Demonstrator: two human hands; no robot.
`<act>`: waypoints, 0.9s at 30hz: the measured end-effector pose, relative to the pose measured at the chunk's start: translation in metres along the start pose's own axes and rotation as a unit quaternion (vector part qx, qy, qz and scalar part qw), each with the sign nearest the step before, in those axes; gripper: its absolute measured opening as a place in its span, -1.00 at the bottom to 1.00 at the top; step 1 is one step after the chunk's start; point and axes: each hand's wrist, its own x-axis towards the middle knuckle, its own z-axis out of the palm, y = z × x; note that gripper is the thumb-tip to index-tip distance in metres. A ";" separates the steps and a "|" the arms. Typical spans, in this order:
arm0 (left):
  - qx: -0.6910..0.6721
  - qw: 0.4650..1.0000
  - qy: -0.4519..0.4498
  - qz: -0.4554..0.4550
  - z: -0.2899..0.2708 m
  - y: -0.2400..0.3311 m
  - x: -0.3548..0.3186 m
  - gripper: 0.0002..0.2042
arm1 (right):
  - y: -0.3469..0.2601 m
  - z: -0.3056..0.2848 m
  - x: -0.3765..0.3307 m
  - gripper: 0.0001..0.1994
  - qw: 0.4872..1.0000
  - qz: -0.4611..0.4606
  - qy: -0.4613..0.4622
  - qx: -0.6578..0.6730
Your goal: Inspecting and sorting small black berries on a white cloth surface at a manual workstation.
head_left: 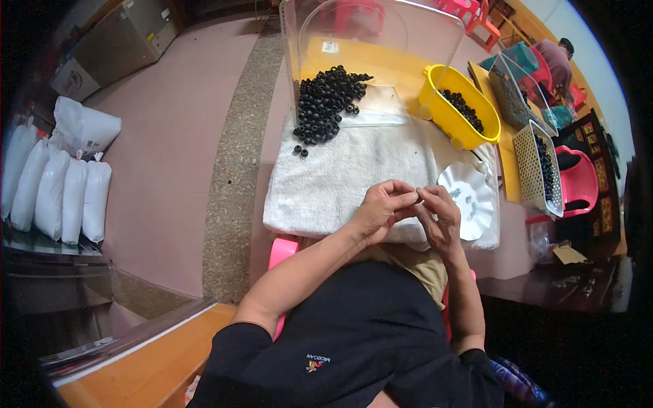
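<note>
Close together over the near edge of a white towel (340,180), my left hand (382,212) and my right hand (442,221) meet at the fingertips. Both are closed in a pinch on something small and dark that the fingers mostly hide. Right beside my right hand lies a white dish (481,212) with a scalloped rim and tiny bits in it. A heap of black, round, bead-like pieces (320,109) covers the far left of the towel, with a few loose ones nearer me. Beyond, at the right, a yellow tub (491,112) contains more black pieces.
A clear upright panel (381,41) stands behind the heap. To the right are a perforated cream basket (527,166) of dark pieces, a clear bin (510,88) and a pink chair (581,180). White sacks (51,190) stand far left. Another person (554,64) sits at the far right.
</note>
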 end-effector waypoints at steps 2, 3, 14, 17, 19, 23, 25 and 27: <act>-0.024 0.999 0.005 0.034 -0.003 0.003 0.001 -0.85 | -0.006 -0.004 0.018 -0.73 0.995 0.023 -0.087 -0.047; -0.024 0.999 0.004 0.037 -0.003 0.004 0.002 -0.85 | 0.001 -0.005 0.027 -0.73 0.995 0.020 -0.088 -0.048; -0.057 0.987 0.092 0.120 -0.010 0.012 0.009 -0.82 | 0.051 0.060 0.161 -0.79 0.986 0.064 -0.127 -0.087; -0.041 0.989 0.091 0.113 -0.011 0.012 0.009 -0.80 | 0.070 0.083 0.185 -0.71 0.974 0.082 -0.142 -0.159; -0.041 0.986 0.109 0.117 -0.012 0.013 0.009 -0.81 | 0.066 0.097 0.197 -0.69 0.964 0.037 -0.127 -0.231; -0.040 0.986 0.114 0.115 -0.011 0.016 0.007 -0.81 | 0.076 0.106 0.203 -0.72 0.957 0.052 -0.148 -0.244; -0.044 0.987 0.111 0.112 -0.011 0.017 0.007 -0.81 | 0.080 0.105 0.204 -0.74 0.957 0.046 -0.156 -0.240; -0.044 0.987 0.111 0.111 -0.012 0.017 0.008 -0.81 | 0.085 0.101 0.203 -0.76 0.957 0.042 -0.162 -0.237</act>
